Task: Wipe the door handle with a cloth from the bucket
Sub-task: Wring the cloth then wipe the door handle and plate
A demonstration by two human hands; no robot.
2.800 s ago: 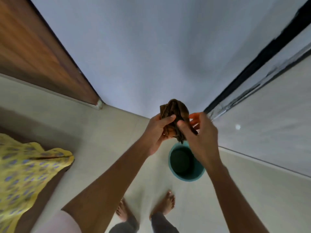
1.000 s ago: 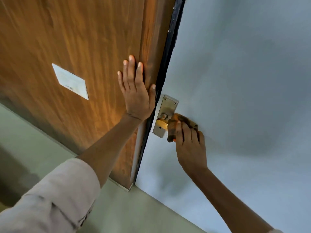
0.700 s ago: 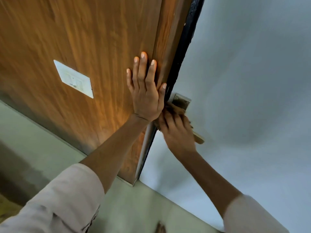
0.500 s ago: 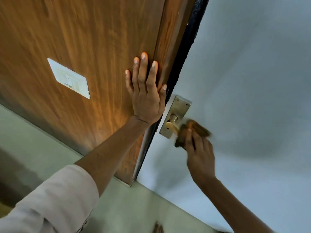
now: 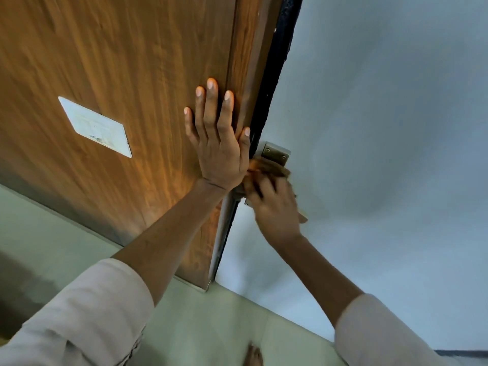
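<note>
The brass handle plate (image 5: 276, 154) sits on the pale grey door, close to its black edge. My right hand (image 5: 274, 210) presses a brown cloth (image 5: 266, 169) against the plate and covers most of the handle; only the lever's tip (image 5: 303, 217) shows past my knuckles. The hand and cloth are blurred. My left hand (image 5: 217, 143) lies flat, fingers spread, on the wooden panel just left of the door edge. The bucket is out of view.
The brown wooden panel (image 5: 118, 75) carries a white switch plate (image 5: 95, 126). A black strip (image 5: 274, 75) runs between panel and grey door (image 5: 383, 128). Pale floor tiles (image 5: 211, 326) lie below, with my bare foot (image 5: 253, 355) at the bottom edge.
My right hand slid the cloth from the lever's outer end back up over the plate next to my left hand. Earlier I held the cloth over the bucket with both hands.
</note>
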